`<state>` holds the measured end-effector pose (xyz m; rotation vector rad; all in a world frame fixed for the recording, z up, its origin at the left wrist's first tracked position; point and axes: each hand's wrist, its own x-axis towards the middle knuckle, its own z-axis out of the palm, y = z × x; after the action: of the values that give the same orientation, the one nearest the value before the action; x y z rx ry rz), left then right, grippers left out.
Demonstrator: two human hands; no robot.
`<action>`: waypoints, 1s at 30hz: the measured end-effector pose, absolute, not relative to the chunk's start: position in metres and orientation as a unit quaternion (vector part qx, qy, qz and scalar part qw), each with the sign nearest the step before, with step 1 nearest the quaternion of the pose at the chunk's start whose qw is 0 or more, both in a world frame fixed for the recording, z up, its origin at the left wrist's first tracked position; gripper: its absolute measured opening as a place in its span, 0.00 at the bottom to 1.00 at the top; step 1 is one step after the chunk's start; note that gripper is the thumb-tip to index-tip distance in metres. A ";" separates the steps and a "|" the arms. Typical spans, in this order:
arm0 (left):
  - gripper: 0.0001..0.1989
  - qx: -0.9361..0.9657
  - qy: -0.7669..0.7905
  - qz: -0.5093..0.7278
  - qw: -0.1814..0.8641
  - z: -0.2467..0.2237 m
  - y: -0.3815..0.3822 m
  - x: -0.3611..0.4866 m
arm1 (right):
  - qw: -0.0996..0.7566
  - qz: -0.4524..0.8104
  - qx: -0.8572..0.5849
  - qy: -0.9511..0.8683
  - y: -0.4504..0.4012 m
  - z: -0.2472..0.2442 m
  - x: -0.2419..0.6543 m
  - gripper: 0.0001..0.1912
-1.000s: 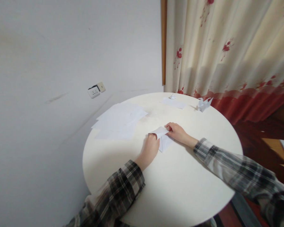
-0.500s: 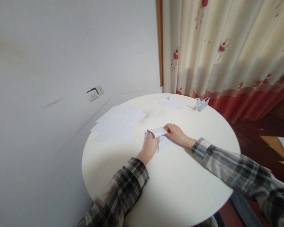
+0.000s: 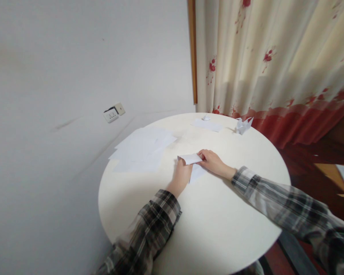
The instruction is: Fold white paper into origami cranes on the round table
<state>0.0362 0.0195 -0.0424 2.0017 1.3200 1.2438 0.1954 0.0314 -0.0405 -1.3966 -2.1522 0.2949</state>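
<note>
A small piece of white paper (image 3: 190, 158), partly folded over, lies between my hands near the middle of the round white table (image 3: 218, 214). My left hand (image 3: 182, 175) grips its left end, with the fingers curled and partly hidden under the raised flap. At the right end, the thumb and fingers of my right hand (image 3: 213, 162) pinch the paper's edge. A lower part of the paper (image 3: 197, 173) spreads flat below the flap, against the tabletop.
Loose white sheets (image 3: 143, 147) overlap at the table's left. Toward the far edge lie another sheet (image 3: 208, 125) and a small folded paper piece (image 3: 206, 118). A folded paper crane (image 3: 243, 126) stands at the far right. The wall (image 3: 60, 152) borders the left side; a curtain (image 3: 260, 68) hangs behind.
The raised flap of the paper has tipped slightly, and a bit less of the lower part shows. Both hands keep almost the same place and hold.
</note>
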 end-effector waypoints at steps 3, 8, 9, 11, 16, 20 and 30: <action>0.13 0.740 0.488 0.425 0.185 -0.044 0.020 0.035 | 0.277 0.106 -0.518 -0.802 0.032 -0.042 0.195 0.14; 0.12 0.748 0.490 0.411 0.174 -0.047 0.021 0.034 | 0.279 0.103 -0.519 -0.802 0.033 -0.043 0.195 0.14; 0.12 0.749 0.490 0.411 0.175 -0.047 0.021 0.034 | 0.280 0.105 -0.518 -0.802 0.032 -0.043 0.195 0.14; 0.13 0.747 0.488 0.413 0.181 -0.047 0.021 0.034 | 0.280 0.105 -0.518 -0.802 0.032 -0.042 0.195 0.14; 0.13 0.719 0.491 0.439 0.223 -0.047 0.025 0.034 | 0.280 0.100 -0.525 -0.798 0.031 -0.041 0.194 0.14; 0.09 0.687 0.512 0.446 0.257 -0.049 0.029 0.033 | 0.282 0.100 -0.529 -0.794 0.030 -0.040 0.193 0.14; 0.06 0.659 0.550 0.423 0.291 -0.049 0.034 0.034 | 0.258 0.137 -0.498 -0.816 0.031 -0.036 0.201 0.26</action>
<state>0.0343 0.0340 -0.0490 1.7565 1.4666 1.1283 0.2006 0.0306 -0.0361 -1.3505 -2.2130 0.3721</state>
